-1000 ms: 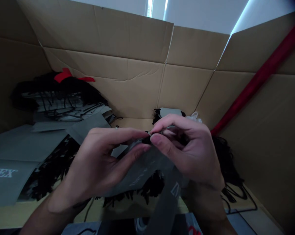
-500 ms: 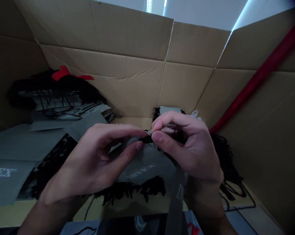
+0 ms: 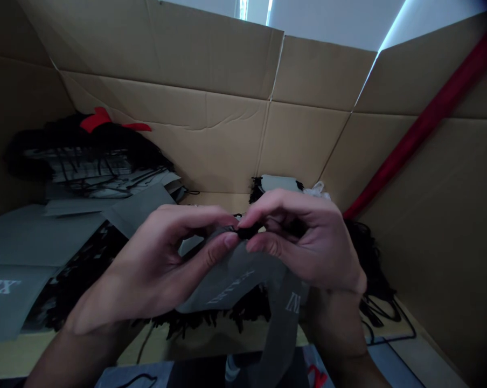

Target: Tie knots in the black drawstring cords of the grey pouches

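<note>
My left hand (image 3: 158, 264) is closed, thumb and forefinger pinching the end of a short black cord (image 3: 250, 231) together with what looks like the edge of a grey piece. My right hand (image 3: 308, 242) meets it from the other side, its thumb and fingertips closed around the same cord. Below the fingers hangs a grey strip (image 3: 278, 328) with white letters, curving down toward my lap. Behind it lies a grey printed sheet (image 3: 223, 288) over a fringe of black cord ends (image 3: 247, 310). The fingertips partly hide where cord and grey material join.
At left stand stacked grey pieces with black cords (image 3: 94, 164), a red strip (image 3: 96, 119) on top. Grey printed sheets (image 3: 21, 242) lie in front. A black cord bundle (image 3: 367, 264) is at right. Cardboard walls (image 3: 211, 113) enclose the table; a red band (image 3: 421, 129) slants down the right.
My right thumb has shifted slightly down and left, opening a small gap from its forefinger around the cord. The hanging grey strip has swung and turned a little. Both hands stay together.
</note>
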A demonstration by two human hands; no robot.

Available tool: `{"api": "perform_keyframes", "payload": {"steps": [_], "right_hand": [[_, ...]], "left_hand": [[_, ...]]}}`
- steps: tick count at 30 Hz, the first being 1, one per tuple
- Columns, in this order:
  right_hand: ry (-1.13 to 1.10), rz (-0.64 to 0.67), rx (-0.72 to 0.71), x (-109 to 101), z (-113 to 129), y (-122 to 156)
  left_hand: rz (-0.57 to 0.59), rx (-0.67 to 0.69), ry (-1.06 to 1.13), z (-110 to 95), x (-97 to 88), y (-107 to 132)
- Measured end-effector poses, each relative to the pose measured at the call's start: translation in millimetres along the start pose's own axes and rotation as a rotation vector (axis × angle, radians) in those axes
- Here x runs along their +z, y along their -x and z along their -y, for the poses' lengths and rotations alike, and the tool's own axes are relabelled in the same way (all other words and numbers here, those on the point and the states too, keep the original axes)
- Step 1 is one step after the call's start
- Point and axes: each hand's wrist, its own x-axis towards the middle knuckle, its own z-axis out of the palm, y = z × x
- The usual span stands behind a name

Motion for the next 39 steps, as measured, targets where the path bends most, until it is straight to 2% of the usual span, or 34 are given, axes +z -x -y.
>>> {"api": "perform_keyframes", "payload": {"steps": [3, 6, 10, 16, 21, 29, 39], "right_hand": [[-0.001, -0.013, 0.068, -3.0, 6.2, -1.0], [-0.028, 0.009, 0.213, -5.6, 12.6, -2.2], [-0.067, 0.026, 0.348, -6.4, 17.4, -2.4], [-0.02, -0.008, 0.274, -2.1, 15.3, -1.4], [-0.032, -0.021, 0.24, -1.4, 12.2, -1.8], [-0.136, 0.007, 0.297, -6.0, 12.7, 0.5], [-0.13, -0.025, 0.185, -2.5, 7.5, 1.8]], "left_hand": [[0.003, 0.004, -0.003, -0.1, 0.0, 2.4], [0.002, 0.013, -0.054, -0.4, -0.7, 4.5], [-0.015, 0.092, -0.134, -3.0, -1.5, 3.5], [0.018, 0.198, -0.194, -4.9, -2.2, -2.5], [-0.009, 0.123, -0.177, -4.1, -0.7, -2.1], [-0.042, 0.167, -0.197, -1.8, -1.2, -1.6], [-0.028, 0.102, -0.2, 2.1, 1.7, 6.6]]}}
